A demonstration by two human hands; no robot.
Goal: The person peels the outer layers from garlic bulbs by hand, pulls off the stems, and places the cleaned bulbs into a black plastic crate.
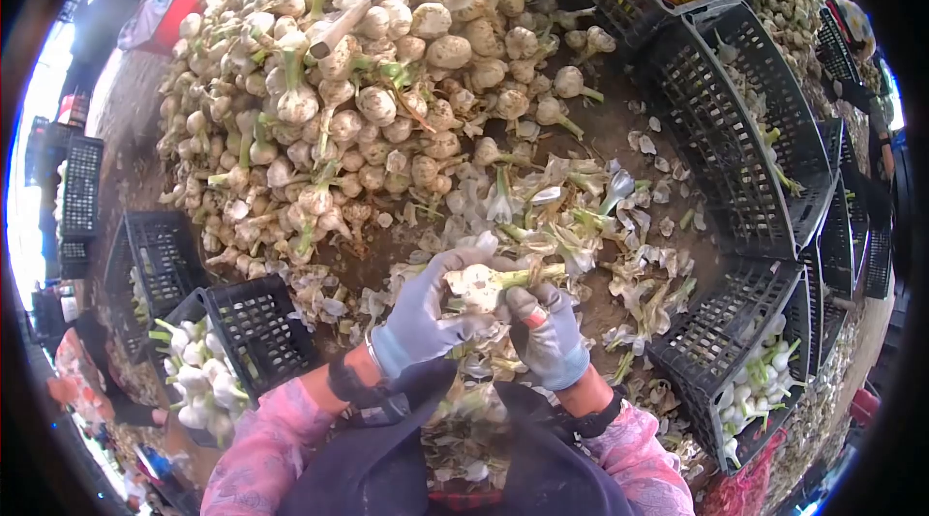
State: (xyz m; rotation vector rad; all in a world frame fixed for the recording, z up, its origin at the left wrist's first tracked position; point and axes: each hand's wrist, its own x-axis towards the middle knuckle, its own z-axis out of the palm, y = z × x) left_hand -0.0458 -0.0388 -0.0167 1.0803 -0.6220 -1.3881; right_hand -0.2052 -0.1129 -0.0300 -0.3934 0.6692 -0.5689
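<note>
A garlic bulb [476, 288] with a thick green stem lies sideways between my gloved hands, its stem pointing right. Fingers and thumb of my left hand [423, 315] wrap around the bulb from the left. My right hand [550, 334] is closed at the base of the stem, thumb pressed near the neck; its fingertips are partly hidden. Both gloves are grey and dirt-stained. Beyond my hands rises a big pile of unpeeled garlic [375, 106]. Loose peeled skins [571, 192] and stem scraps cover the ground just past the bulb.
On the left stands a black crate [259, 332] beside cleaned white garlic [198, 376]. More black crates line the right side, a lower one [711, 323] with white garlic [760, 381]. A light-handled tool [339, 30] rests on the pile. A red bucket [174, 18] stands far left.
</note>
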